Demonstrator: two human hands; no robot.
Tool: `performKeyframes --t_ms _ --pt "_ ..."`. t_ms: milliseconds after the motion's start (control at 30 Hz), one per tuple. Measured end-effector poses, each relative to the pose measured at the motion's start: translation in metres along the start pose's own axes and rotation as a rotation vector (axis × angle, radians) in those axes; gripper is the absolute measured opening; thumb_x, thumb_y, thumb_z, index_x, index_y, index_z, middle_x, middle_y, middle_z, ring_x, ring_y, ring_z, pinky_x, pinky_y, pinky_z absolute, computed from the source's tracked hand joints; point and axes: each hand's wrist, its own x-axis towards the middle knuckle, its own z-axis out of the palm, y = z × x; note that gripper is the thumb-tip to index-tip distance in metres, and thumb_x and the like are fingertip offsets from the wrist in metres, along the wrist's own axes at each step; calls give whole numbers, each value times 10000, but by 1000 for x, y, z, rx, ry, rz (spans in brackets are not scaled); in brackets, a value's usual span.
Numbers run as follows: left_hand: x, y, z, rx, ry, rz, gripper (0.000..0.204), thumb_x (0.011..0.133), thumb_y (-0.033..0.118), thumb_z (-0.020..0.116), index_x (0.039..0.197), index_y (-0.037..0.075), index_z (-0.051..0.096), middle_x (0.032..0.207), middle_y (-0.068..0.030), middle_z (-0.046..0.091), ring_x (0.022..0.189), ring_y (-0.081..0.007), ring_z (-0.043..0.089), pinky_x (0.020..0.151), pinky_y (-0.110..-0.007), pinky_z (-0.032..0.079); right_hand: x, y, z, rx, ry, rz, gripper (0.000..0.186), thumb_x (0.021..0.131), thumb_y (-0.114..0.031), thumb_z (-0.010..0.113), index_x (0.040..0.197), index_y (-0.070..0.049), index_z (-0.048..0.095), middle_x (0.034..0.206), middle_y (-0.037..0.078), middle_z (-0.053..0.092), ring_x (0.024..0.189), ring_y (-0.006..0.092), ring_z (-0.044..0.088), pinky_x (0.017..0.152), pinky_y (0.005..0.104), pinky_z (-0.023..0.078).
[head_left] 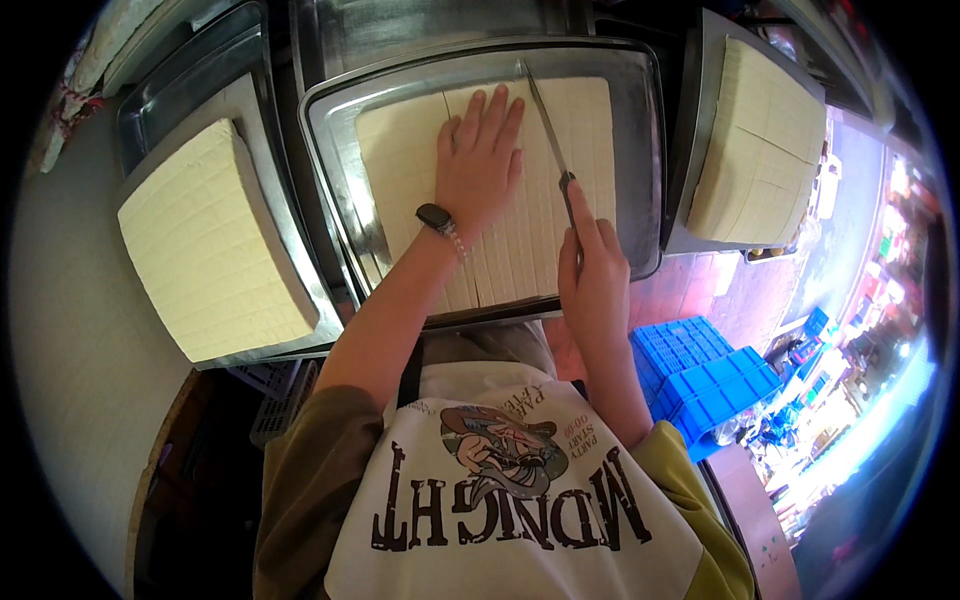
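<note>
A large flat slab of pale tofu point(400, 140), scored in a grid, lies in a metal tray point(335, 105) in front of me. My left hand point(478, 160) rests palm down on the slab with its fingers stretched out; a dark watch point(434, 214) and a beaded bracelet circle that wrist. My right hand point(595, 265) is closed around the dark handle of a knife point(546, 120), index finger laid along its top. The long thin blade points away from me over the right part of the slab. A cut line shows left of my left hand.
Another scored tofu slab point(210, 250) lies on a metal sheet at the left, and a further one point(760, 150) on a tray at the right. Blue plastic crates point(690, 370) stand on the floor at the lower right. A pale wall point(70, 330) borders the left side.
</note>
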Motion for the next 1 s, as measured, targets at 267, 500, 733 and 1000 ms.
performKeyframes --t_ms 267,500,733,1000 --pt "-1 -1 2 38 18 24 544 911 259 544 1429 145 424 1521 -72 353 1379 -259 343 1067 -477 289 -2 2 2 -23 -18 30 517 902 -21 530 1405 -129 474 827 187 554 668 368 587 621 465 481" --pt "-2 -1 5 36 31 26 549 919 306 542 1430 143 423 1523 -73 349 1371 -261 349 1066 -478 294 -10 5 3 -42 -24 26 529 894 -12 535 1408 -123 473 814 188 555 637 362 581 611 462 483" --pt "-4 -1 7 87 31 41 574 921 345 539 1442 139 411 1527 -71 342 1369 -259 349 1065 -477 301 -23 10 3 -20 -32 42 545 890 -6 533 1416 -126 464 800 186 554 636 354 584 606 457 484" --pt "-6 0 7 78 48 39 590 913 329 555 1446 129 400 1530 -72 336 1374 -259 341 1057 -488 308 -35 13 1 -24 -54 67 558 884 -5 533 1420 -144 462 794 182 552 626 346 587 597 465 481"
